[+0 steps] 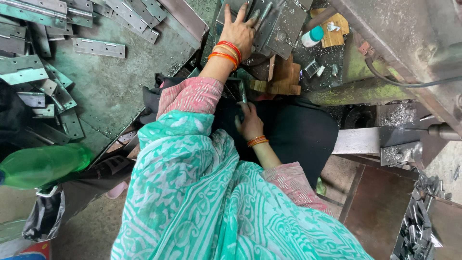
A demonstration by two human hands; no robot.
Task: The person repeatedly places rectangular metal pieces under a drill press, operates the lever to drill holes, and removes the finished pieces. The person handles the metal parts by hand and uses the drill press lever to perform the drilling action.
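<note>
Fingers of the left hand (238, 30) were spread flat and open, pressing on a metal hinge plate (262, 21) at the top of a small stack of hinge plates (284, 29) directly under and just right of the fingertips. Nothing was clasped there; the palm simply lay on the steel. The right hand (250, 124) sat lower, close to the body, its fingers curled around a thin dark metal piece (242, 94) that rose toward the left wrist; how firmly it was held could not be told. Left of the left hand, across a grey sheet-metal tray (110, 91), many loose hinges (98, 47) lay scattered, well apart from the fingers, which suggested plenty of pieces not yet handled, while only the few plates beneath the palm seemed in hand. Beyond the right hand, a drill bit (423, 129) pointed at a steel bar (358, 140) strewn with shavings. The left arm stretched forward, bangles at the wrist, pink sleeve at the elbow; the right forearm was bent inward over a black cloth (298, 135).
</note>
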